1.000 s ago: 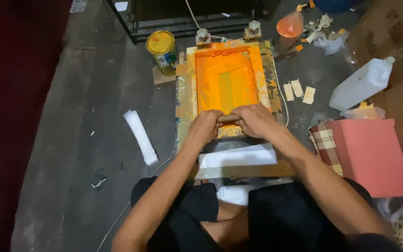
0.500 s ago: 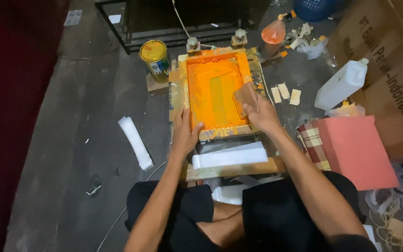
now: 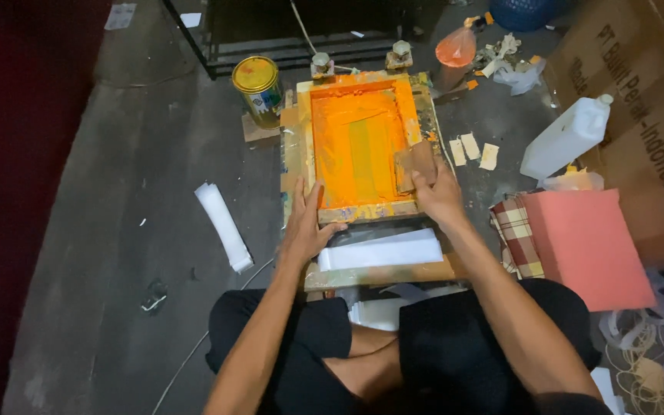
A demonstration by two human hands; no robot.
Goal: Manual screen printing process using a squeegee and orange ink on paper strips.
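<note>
Nearby, paint tin (image 3: 257, 88) beside orange screen frame (image 3: 359, 146), white jug (image 3: 566, 137)

Black shorts, black top (sleeves not visible), forearms bare.

paint-smeared wooden screen frame (image 3: 363, 211), wet glossy orange mesh (image 3: 351, 146), shiny metal tin (image 3: 257, 88).

The scene is dim, lit mostly from above and the far side, so the orange screen (image 3: 359, 146) glows as the brightest patch. The floor (image 3: 117, 230) is dull grey, falling to near black along the left edge. The near clothing is lost in shadow. The white jug (image 3: 566, 138) and paper strip (image 3: 382, 250) look slightly washed out. Focus is soft throughout, with grain in dark areas and mild stretching at the corners.
</note>
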